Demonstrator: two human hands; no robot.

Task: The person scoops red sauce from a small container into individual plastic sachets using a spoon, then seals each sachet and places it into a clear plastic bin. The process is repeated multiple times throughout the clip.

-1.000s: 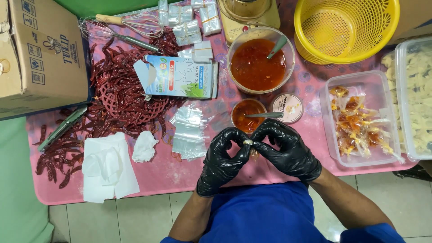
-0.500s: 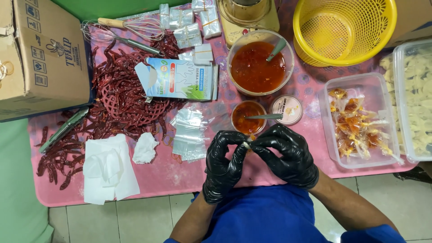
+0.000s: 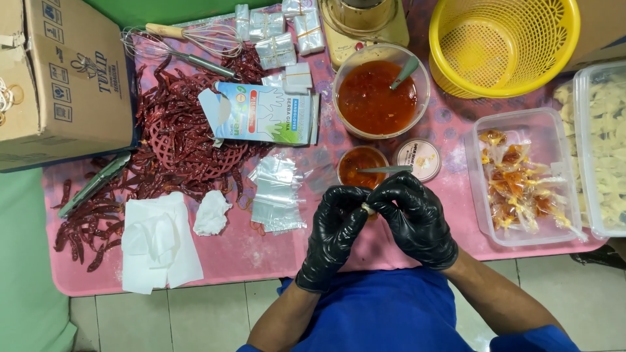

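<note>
- Left hand [image 3: 334,233] and right hand [image 3: 415,218], both in black gloves, meet over the near edge of the pink table [image 3: 261,251].
- Fingertips of both pinch a small pale packet [image 3: 369,208] between them; mostly hidden, contents unclear.
- Just beyond the hands: small cup of red sauce [image 3: 360,167] with a spoon [image 3: 385,169] across it, round lid [image 3: 417,159] beside.
- Big sauce bowl [image 3: 377,98] farther back.
- Clear plastic bags [image 3: 279,193] left of the hands.
- Clear tub of filled sauce packets [image 3: 521,179] on the right.
- Dried red chillies [image 3: 169,130] on the far left.
</note>
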